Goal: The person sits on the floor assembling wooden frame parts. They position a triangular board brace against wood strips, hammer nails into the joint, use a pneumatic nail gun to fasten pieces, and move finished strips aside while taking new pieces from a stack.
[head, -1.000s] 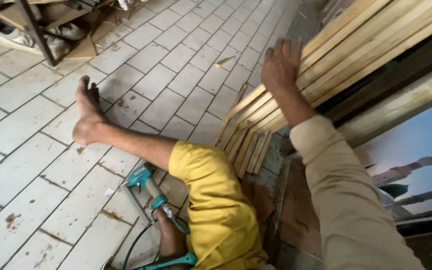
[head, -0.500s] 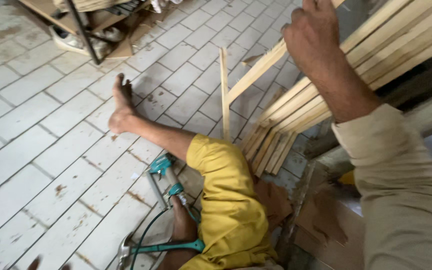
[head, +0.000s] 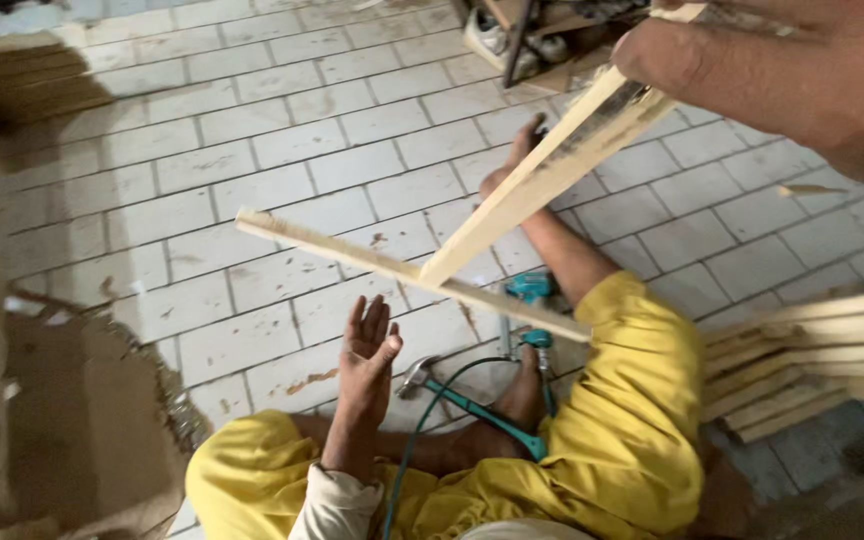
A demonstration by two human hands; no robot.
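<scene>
My right hand [head: 802, 70] at the top right grips the upper end of a pale wooden slat [head: 542, 180] that slants down to the left. Its lower end meets a second, longer slat [head: 372, 265] that crosses above my legs; I cannot tell whether the two are joined. My left hand [head: 367, 350] is raised with its fingers apart, just under the long slat and holding nothing. I sit on the white tiled floor [head: 252, 150] in yellow trousers [head: 632, 430].
A teal-handled hammer [head: 462, 400] and a teal power tool [head: 530, 290] with a cable lie between my legs. A stack of slats [head: 812, 350] lies at the right. A brown board [head: 62, 430] is at the left. Shoes under a rack [head: 512, 40] are at the top.
My right hand has come off the leaning stack and swung slats out over my legs. The view has turned left. My left hand has risen into view, open.
</scene>
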